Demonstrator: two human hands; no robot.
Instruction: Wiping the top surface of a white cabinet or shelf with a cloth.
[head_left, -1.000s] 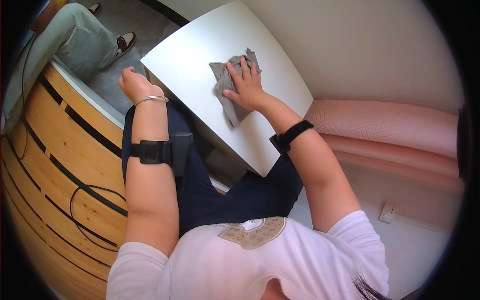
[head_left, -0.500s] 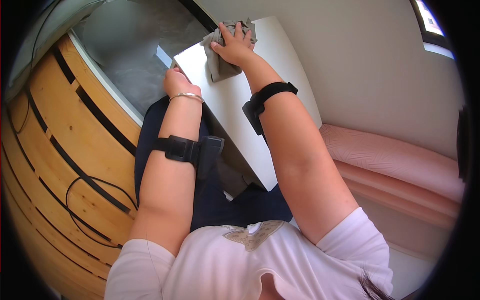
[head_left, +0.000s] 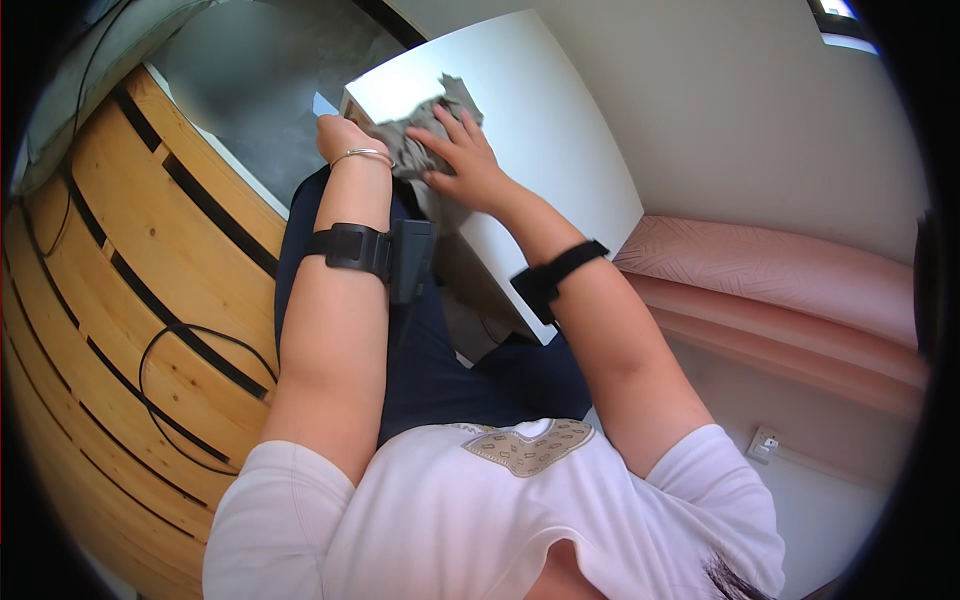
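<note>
My right hand [head_left: 468, 165] lies on a crumpled grey cloth [head_left: 410, 150], fingers spread and pressing it onto the white top of a low cabinet [head_left: 545, 130]. The cloth bunches at the left edge of that top, and part of it hangs over the side. Close to the cabinet's far left corner, my left hand [head_left: 345, 138] is closed with its fingers curled under. Whatever it grips, if anything, is hidden. A silver bangle [head_left: 362, 154] circles the left wrist.
Slatted wood [head_left: 190, 270] with a black cable [head_left: 150, 400] runs along my left. Folded pink padding [head_left: 760, 270] lies to the right, against a pale wall [head_left: 690, 110]. A wall socket [head_left: 763, 444] shows at lower right. Dark trousers [head_left: 430, 370] cover my legs beside the cabinet.
My right hand has drawn the cloth nearer and to the left, from the far part of the cabinet top to its left edge. The left hand stays by the corner.
</note>
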